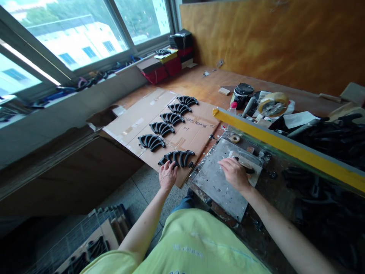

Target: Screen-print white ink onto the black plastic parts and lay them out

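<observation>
My left hand (167,174) touches the near edge of the closest group of curved black parts (179,158), its fingers bent over the pieces. Several more fans of black parts (162,128) lie in a row on the flat cardboard (194,139), running away toward the back. My right hand (234,171) is over the grey metal plate (212,171), with fingers bent and close together. A black curved piece (247,168) lies just beside that hand on a light patch; whether the fingers hold anything is hidden.
A long yellow-edged bar (285,146) crosses the right side. Behind it are a tape roll (273,104), a black jar (243,93) and a red-capped bottle (233,107). Dark parts (322,140) pile up at right. Boxes (165,66) stand near the window.
</observation>
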The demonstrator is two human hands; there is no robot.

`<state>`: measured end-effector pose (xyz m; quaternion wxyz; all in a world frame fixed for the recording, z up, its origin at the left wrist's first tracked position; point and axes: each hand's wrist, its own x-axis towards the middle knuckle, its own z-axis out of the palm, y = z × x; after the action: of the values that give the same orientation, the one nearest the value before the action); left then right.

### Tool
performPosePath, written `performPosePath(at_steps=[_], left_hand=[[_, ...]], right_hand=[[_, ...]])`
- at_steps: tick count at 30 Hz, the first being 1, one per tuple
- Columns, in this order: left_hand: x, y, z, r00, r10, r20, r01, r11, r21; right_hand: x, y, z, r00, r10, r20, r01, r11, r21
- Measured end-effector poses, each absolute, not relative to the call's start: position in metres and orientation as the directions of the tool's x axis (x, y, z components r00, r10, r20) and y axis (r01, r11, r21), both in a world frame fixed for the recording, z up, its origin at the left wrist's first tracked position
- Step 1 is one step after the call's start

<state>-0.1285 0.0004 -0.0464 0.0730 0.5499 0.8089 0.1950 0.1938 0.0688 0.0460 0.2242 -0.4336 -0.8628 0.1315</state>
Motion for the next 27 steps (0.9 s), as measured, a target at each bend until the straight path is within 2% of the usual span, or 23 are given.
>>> performPosePath(at_steps=[2,4,8,11,16,21,27], left_hand=[[-0.127,0.006,-0.044,-0.33,0.941,0.074,0.902,0.292,0.318],[-0.125,0.012,-0.041,-0.299,0.954,0.03,0.922,0.281,0.267],[-0.122,0.025,-0.033,-0.351,0.933,-0.083,0.909,0.361,0.208],[-0.124,0.032,-0.029,-0.356,0.925,-0.135,0.906,0.377,0.191],[-0.129,0.036,-0.025,-0.335,0.929,-0.157,0.91,0.362,0.199],[-0.137,0.038,-0.023,-0.291,0.938,-0.188,0.923,0.327,0.203],[-0.154,0.034,-0.025,-0.214,0.964,-0.159,0.954,0.241,0.176]], right_hand=[[0.144,0.075,0.039,-0.574,0.795,0.195,0.629,0.581,-0.517],[0.094,0.086,0.025,-0.61,0.79,0.056,0.638,0.532,-0.556],[0.023,0.111,-0.006,-0.584,0.769,-0.26,0.755,0.397,-0.523],[0.003,0.121,-0.018,-0.529,0.761,-0.376,0.812,0.324,-0.486],[-0.005,0.119,-0.019,-0.486,0.778,-0.399,0.847,0.307,-0.434],[-0.013,0.119,-0.019,-0.488,0.771,-0.409,0.841,0.29,-0.457],[-0.011,0.121,-0.02,-0.51,0.761,-0.401,0.817,0.284,-0.501]])
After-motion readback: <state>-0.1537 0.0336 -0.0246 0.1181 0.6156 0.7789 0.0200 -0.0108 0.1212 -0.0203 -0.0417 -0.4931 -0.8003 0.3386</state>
